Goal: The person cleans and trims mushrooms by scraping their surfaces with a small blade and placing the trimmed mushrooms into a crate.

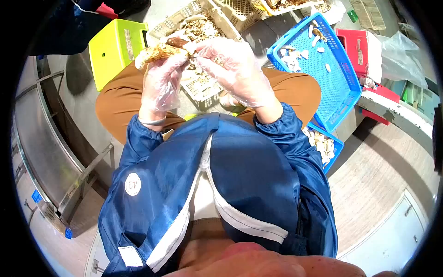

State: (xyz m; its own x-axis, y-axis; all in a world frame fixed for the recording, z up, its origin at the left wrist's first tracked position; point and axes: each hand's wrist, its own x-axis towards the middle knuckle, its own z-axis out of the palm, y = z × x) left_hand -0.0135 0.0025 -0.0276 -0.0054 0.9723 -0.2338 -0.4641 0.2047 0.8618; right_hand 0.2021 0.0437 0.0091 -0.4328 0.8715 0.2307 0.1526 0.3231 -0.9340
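In clear plastic gloves, both my hands are raised over a cream crate. My left hand [164, 81] is closed round a large mushroom [159, 53] with a yellowish-brown, rough body and a dark brown part on top. Close beside it, my right hand [233, 67] has its fingers pinched together at the mushroom's right end. Whatever sits between those fingertips is too small and hidden to name. Beneath the hands, the cream crate [223, 22] holds many brown and whitish scraps.
A blue basket [339, 94] with several white pieces lies tilted at my right, over another blue basket [339, 147] full of pale pieces. A yellow-green stool [108, 55] stands front left, a red stool [348, 39] front right. Metal framing [50, 120] runs along the left.
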